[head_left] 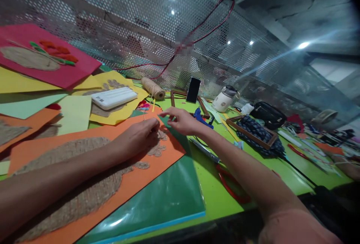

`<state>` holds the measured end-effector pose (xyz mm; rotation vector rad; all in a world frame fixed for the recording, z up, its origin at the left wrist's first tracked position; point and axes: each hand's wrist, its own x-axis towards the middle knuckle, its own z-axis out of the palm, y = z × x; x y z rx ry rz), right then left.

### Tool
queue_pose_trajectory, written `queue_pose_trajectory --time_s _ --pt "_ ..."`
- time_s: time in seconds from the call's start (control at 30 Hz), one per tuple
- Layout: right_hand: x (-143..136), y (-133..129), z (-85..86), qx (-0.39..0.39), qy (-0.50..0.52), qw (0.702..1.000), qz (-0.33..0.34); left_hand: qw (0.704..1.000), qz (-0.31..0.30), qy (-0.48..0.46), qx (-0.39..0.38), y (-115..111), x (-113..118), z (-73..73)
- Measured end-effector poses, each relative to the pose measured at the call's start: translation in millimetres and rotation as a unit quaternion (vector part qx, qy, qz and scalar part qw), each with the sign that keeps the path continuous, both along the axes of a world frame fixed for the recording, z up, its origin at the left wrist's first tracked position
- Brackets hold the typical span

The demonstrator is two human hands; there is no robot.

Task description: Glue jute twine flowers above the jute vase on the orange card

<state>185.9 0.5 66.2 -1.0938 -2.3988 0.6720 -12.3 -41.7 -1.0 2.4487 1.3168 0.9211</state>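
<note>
My left hand (144, 135) is closed, its fingers curled low over an orange sheet (112, 129). What it holds, if anything, is hidden by the fingers. Beside it to the right, my right hand (180, 121) hovers with its fingers loosely stretched apart, and I see nothing in it. On the orange sheet lies a large oval of jute twine (92, 184), partly covered by my left forearm. Small coiled jute petals (157, 151) sit under and beside my left hand. A spool of jute twine (152, 88) lies just behind the hands, with a thin strand near it.
Under the orange sheet is a glossy green sheet (157, 202). Red-handled scissors (230, 187) lie to the right, near a blue glue gun (201, 116). Behind stand a phone (193, 90) and a white bottle (222, 100). A white power bank (114, 97) rests on yellow paper.
</note>
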Motion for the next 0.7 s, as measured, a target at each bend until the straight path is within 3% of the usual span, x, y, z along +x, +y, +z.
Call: queue_pose_trajectory --time_s 0.13,0.23,0.37,0.53,0.7 --pt "-13 34 -9.9 -0.192 0.041 0.972 0.13 0.999 -0.023 -0.013 0.017 3 1 -3.5" --pt "-12 48 -18.4 -0.282 0.056 0.944 0.16 0.998 -0.046 -0.012 0.034 4 0 -4.1" --pt "1 47 -16.6 -0.293 0.045 0.946 0.129 0.996 -0.068 -0.005 0.057 5 0 -4.8" --pt "9 41 -14.2 -0.199 0.045 0.972 0.115 0.994 -0.051 0.033 0.087 9 -2 -10.5" --pt "3 42 -20.5 -0.315 0.09 0.928 0.177 0.987 -0.061 0.061 0.135 10 -5 -8.8"
